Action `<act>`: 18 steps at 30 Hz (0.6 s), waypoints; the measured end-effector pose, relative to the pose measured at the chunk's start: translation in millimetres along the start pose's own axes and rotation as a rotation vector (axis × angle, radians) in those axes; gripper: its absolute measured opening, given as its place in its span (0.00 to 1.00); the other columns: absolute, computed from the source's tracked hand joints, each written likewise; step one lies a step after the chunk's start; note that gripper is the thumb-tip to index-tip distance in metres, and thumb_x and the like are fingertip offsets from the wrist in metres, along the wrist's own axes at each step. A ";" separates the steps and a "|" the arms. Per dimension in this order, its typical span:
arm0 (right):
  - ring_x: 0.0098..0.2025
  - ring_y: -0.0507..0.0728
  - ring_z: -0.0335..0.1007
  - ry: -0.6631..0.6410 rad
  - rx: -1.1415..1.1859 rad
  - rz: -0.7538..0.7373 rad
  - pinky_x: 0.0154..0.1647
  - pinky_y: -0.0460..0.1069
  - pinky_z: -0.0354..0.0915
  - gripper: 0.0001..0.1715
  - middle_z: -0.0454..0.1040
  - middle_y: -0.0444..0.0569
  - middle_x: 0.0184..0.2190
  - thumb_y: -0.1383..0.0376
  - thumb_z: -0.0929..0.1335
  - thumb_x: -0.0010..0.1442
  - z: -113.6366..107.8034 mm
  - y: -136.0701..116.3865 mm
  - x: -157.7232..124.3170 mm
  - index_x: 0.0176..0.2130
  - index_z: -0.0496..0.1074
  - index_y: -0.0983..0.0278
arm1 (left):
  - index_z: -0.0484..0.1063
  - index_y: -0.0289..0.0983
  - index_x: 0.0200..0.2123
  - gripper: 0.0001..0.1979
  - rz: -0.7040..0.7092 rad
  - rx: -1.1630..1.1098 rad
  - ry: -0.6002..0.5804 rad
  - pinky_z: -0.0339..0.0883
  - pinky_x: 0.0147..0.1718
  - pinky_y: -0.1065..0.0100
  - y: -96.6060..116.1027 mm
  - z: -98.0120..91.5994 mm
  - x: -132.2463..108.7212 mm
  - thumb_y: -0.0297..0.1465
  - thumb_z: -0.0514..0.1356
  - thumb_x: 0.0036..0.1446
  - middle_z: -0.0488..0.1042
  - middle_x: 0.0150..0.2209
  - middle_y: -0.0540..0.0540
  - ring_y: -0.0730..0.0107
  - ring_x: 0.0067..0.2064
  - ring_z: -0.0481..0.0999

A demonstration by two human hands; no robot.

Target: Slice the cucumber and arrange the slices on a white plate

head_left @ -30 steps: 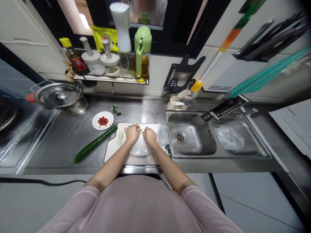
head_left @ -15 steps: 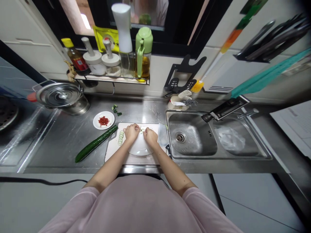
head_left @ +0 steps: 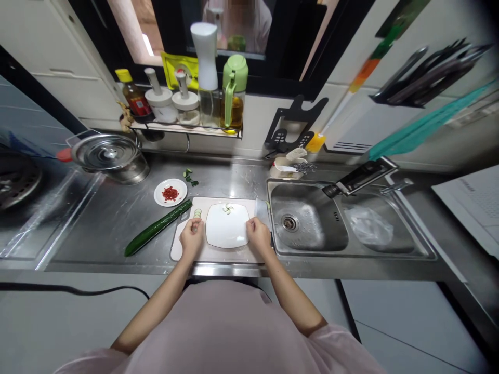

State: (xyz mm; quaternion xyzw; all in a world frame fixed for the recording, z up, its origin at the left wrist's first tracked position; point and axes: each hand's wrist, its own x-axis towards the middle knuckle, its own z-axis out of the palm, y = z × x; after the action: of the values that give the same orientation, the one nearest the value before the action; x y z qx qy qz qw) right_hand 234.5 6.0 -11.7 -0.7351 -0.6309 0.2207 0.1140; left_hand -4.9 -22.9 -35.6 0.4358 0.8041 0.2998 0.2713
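A white squarish plate (head_left: 227,231) lies on the pale cutting board (head_left: 202,253), with thin cucumber pieces (head_left: 228,209) fanned out near its far edge. My left hand (head_left: 192,235) is just left of the plate, over the board, its fingers pinched together beside a short row of cucumber slices (head_left: 197,213); anything between the fingertips is too small to make out. At the plate's right edge is my right hand (head_left: 258,234), fingers closed together, and what they grip is unclear. A knife blade (head_left: 261,210) lies on the board's right side, its handle mostly hidden by my right hand.
Left of the board lie a long cucumber (head_left: 156,228), a small plate (head_left: 158,196) of chopped red pieces and green cucumber scraps (head_left: 188,175). A lidded pot (head_left: 134,169) stands behind. The double sink (head_left: 312,218) is at the right; a bottle rack (head_left: 183,127) hangs on the wall.
Both hands have moved apart from the far part of the plate toward its sides and nearer to me, uncovering the plate and the cucumber pieces. The view has shifted slightly.
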 end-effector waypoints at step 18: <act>0.29 0.53 0.65 0.024 0.089 -0.014 0.29 0.45 0.49 0.14 0.72 0.44 0.25 0.61 0.61 0.63 10.6 8.9 -40.8 0.35 0.75 0.60 | 0.71 0.45 0.45 0.13 -0.111 0.149 0.101 0.55 0.49 0.53 -23.5 -24.7 -19.8 0.38 0.57 0.56 0.76 0.38 0.46 0.53 0.47 0.71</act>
State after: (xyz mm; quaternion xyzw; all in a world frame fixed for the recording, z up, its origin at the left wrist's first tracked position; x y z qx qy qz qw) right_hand 233.1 -36.7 -17.6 -0.7275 -0.6240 0.2391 0.1557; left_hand -25.4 -56.4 -32.4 0.3939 0.8598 0.2451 0.2133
